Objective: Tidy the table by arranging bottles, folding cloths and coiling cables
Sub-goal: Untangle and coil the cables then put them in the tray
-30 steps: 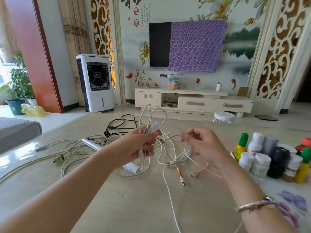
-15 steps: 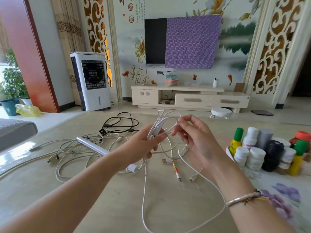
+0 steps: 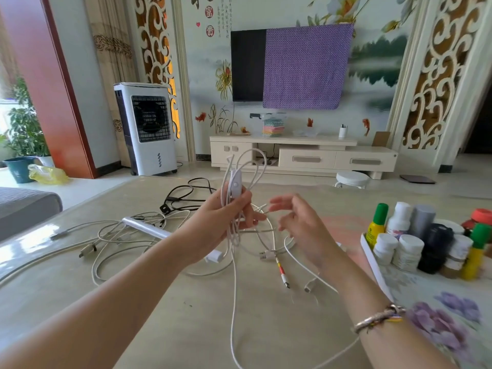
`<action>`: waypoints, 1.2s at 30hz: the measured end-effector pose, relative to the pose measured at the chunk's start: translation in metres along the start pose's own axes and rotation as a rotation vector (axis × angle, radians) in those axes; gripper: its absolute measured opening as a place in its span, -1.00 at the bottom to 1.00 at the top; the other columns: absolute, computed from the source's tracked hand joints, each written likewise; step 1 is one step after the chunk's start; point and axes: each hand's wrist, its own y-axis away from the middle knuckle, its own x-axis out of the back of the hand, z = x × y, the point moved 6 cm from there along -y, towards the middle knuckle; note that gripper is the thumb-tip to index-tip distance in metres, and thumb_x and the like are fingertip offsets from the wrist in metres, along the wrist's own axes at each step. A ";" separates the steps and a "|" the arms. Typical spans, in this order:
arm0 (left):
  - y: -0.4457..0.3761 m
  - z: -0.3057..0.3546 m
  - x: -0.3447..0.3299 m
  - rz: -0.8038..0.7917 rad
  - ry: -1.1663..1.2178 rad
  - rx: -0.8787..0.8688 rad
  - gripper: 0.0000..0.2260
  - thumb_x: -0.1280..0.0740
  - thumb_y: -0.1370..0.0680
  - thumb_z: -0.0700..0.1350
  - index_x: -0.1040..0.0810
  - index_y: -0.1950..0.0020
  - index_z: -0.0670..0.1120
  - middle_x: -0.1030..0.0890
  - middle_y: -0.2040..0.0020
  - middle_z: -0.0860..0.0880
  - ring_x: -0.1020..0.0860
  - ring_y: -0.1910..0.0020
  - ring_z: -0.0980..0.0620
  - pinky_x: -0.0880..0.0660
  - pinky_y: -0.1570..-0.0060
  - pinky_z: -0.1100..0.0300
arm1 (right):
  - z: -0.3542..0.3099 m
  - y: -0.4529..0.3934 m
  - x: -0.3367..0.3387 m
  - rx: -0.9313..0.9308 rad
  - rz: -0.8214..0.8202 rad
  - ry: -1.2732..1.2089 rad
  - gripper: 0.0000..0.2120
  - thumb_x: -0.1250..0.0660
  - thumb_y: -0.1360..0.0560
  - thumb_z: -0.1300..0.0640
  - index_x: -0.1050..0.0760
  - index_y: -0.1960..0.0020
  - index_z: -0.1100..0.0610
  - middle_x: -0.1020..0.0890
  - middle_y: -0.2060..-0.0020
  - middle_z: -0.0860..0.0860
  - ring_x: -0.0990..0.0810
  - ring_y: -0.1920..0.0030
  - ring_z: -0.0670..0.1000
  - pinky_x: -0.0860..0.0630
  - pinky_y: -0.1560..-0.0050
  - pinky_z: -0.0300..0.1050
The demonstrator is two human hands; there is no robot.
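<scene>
"富貴" on wall decal (image 3: 209, 21)

Beige stone-look tabletop (image 3: 80, 302): polished, glossy, throws window glare. Thin white cable with inline switch (image 3: 235, 186): smooth plastic sheath, slight sheen. Grey braided cable (image 3: 111, 235): woven, matt. White-capped pill bottles (image 3: 407, 251): smooth plastic. Black bottle (image 3: 436, 249): glossy plastic. Floral mat (image 3: 439, 315): looks like cloth, blurred.
</scene>
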 end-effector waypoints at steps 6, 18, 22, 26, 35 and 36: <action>0.001 0.007 -0.001 -0.023 0.354 0.025 -0.81 -0.21 -0.60 -0.12 -0.37 0.20 -0.09 -0.28 0.42 0.00 -0.39 0.48 0.09 -0.60 0.19 0.13 | 0.008 0.010 -0.041 0.010 -0.289 0.282 -0.62 -0.27 -0.45 0.28 -0.48 0.08 -0.24 -0.54 0.18 -0.47 -0.43 0.32 -0.26 -0.37 0.26 -0.51; -0.004 0.009 0.017 -0.038 0.807 0.071 -0.77 -0.15 -0.61 -0.14 -0.32 0.26 -0.08 -0.23 0.50 0.08 -0.23 0.59 0.21 -0.40 0.46 0.35 | 0.002 0.001 -0.007 0.058 -0.046 0.277 -0.66 -0.32 -0.49 0.02 -0.38 0.42 0.10 -0.43 0.54 -0.13 -0.33 0.48 -0.18 -0.27 0.38 -0.31; 0.000 0.015 0.031 0.024 0.882 0.056 -0.76 -0.13 -0.63 -0.14 -0.36 0.24 -0.09 -0.22 0.49 0.10 -0.22 0.59 0.19 -0.34 0.46 0.41 | 0.019 -0.008 0.037 -0.115 0.311 0.102 -0.65 -0.23 -0.50 0.11 -0.34 0.45 0.08 -0.37 0.58 -0.10 -0.32 0.51 -0.06 -0.26 0.36 -0.14; 0.004 0.018 0.038 0.070 0.920 0.063 -0.75 -0.14 -0.62 -0.14 -0.39 0.25 -0.10 -0.21 0.48 0.10 -0.22 0.60 0.18 -0.32 0.51 0.42 | 0.046 -0.011 0.067 -0.387 0.429 -0.038 -0.67 -0.15 -0.56 0.28 -0.38 0.37 0.16 -0.47 0.55 0.06 -0.38 0.55 0.01 -0.30 0.42 -0.17; 0.002 0.016 0.041 0.107 0.941 0.055 -0.77 -0.14 -0.63 -0.14 -0.36 0.24 -0.10 -0.19 0.46 0.09 -0.20 0.58 0.17 -0.32 0.48 0.42 | 0.008 0.001 0.039 -0.256 -0.063 0.818 -0.60 -0.11 -0.44 0.35 -0.53 0.23 -0.11 -0.58 0.06 -0.14 -0.45 -0.09 -0.05 -0.35 -0.14 -0.13; 0.002 0.016 0.042 0.116 0.933 0.050 -0.78 -0.15 -0.62 -0.14 -0.36 0.23 -0.10 -0.19 0.46 0.09 -0.20 0.57 0.17 -0.31 0.45 0.43 | -0.006 0.002 0.032 -0.179 -0.029 0.672 -0.58 -0.10 -0.40 0.40 -0.54 0.24 -0.07 -0.64 0.10 -0.14 -0.52 -0.08 -0.06 -0.40 -0.13 -0.15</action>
